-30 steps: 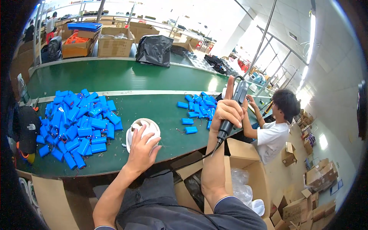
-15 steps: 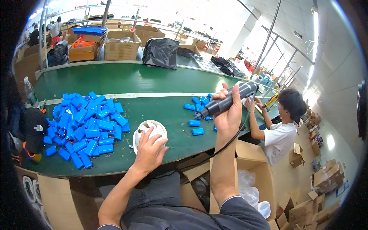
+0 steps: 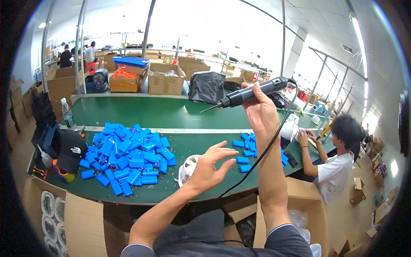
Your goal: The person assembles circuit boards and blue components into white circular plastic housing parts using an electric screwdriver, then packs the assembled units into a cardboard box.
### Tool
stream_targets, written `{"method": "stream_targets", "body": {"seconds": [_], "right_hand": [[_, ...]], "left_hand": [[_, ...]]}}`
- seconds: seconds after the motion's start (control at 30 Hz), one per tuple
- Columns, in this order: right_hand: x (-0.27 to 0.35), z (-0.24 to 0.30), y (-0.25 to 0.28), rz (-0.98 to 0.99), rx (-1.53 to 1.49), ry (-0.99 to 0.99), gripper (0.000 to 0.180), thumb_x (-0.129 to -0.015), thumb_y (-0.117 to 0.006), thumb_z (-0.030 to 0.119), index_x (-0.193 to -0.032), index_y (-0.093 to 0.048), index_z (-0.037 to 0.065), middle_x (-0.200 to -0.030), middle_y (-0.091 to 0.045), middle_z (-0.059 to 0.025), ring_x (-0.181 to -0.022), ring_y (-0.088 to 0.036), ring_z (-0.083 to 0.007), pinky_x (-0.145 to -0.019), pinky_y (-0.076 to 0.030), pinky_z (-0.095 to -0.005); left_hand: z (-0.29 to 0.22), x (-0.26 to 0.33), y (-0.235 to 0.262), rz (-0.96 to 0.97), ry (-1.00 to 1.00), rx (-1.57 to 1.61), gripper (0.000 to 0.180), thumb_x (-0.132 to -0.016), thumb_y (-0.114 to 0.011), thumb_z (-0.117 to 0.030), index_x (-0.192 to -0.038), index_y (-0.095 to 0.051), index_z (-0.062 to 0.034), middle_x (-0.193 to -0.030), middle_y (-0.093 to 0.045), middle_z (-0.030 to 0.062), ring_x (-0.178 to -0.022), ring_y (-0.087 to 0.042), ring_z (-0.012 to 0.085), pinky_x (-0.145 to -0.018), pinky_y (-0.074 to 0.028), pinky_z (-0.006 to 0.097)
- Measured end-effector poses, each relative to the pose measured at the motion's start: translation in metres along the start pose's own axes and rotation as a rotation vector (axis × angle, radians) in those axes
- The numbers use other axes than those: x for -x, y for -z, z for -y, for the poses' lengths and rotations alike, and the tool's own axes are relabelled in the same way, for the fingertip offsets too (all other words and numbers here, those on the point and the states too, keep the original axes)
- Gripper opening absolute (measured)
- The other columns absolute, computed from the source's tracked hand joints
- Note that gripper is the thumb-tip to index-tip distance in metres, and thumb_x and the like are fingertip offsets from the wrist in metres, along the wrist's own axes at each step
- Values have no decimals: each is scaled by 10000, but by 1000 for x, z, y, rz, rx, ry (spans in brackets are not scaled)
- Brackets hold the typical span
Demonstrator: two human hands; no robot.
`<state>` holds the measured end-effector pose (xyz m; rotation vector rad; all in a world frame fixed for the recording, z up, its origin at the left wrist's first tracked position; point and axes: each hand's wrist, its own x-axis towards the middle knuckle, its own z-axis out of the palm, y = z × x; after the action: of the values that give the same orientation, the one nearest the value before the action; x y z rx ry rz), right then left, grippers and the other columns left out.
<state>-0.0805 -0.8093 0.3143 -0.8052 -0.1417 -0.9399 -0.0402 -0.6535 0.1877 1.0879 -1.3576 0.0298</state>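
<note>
My right hand (image 3: 263, 113) is raised above the green bench and wrapped round a black electric screwdriver (image 3: 237, 98). Its thin bit points left, and a dark cord runs down from its back end. Fingers apart, my left hand (image 3: 210, 167) hovers with nothing in it. Partly hidden behind that hand, a white round plastic housing (image 3: 184, 173) lies on the bench. Left of the housing is a big heap of blue wrapped battery packs (image 3: 128, 156) with thin wires. A smaller group of blue battery packs (image 3: 243, 160) lies right of my left hand.
A water bottle (image 3: 67, 113) and a black cap (image 3: 72, 150) stand at the bench's left end. A co-worker (image 3: 338, 158) sits at the right. Cardboard boxes (image 3: 83, 222) stand below the front edge. A black bag (image 3: 206, 87) sits across the bench.
My left hand has come off the white housing and moved right. My right hand has lifted the screwdriver higher, its bit now more level. The whole view has shifted.
</note>
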Motion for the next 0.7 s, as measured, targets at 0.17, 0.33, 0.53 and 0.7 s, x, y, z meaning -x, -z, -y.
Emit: {"method": "stream_targets", "body": {"seconds": [0.17, 0.33, 0.53, 0.7], "right_hand": [[-5, -1, -14, 1, -1, 12, 226, -816, -621, 73, -986, -486, 11, -967, -524, -123, -954, -555, -285, -879, -461, -404], [-1, -3, -23, -8, 62, 86, 298, -786, -656, 58, -981, -436, 10, -897, -552, -109, -836, -605, -262, -702, -539, -343], [-6, -4, -9, -16, 144, 154, 342, -760, -694, 89, -983, -440, 36, -894, -562, -91, -824, -610, -244, -673, -537, -323], [-5, -3, -2, -56, 228, 159, 367, -746, -717, 124, -983, -444, 57, -873, -572, -69, -807, -614, -218, -621, -517, -293]], "left_hand": [[-6, 1, 4, -9, -4, -19, 196, -792, -616, -86, -983, -642, -46, -1002, -640, 106, -1126, -500, 306, -938, -395, 385], [-1, 9, 4, -8, 27, -27, 201, -790, -616, -83, -986, -642, -51, -1005, -639, 108, -1117, -508, 303, -930, -403, 382], [1, 11, 2, 8, 42, -41, 206, -788, -619, -87, -991, -641, -53, -1007, -638, 112, -1107, -519, 294, -922, -410, 377], [2, 13, -1, 17, 61, -46, 208, -790, -618, -95, -993, -639, -54, -1010, -637, 115, -1102, -524, 288, -920, -411, 373]]}}
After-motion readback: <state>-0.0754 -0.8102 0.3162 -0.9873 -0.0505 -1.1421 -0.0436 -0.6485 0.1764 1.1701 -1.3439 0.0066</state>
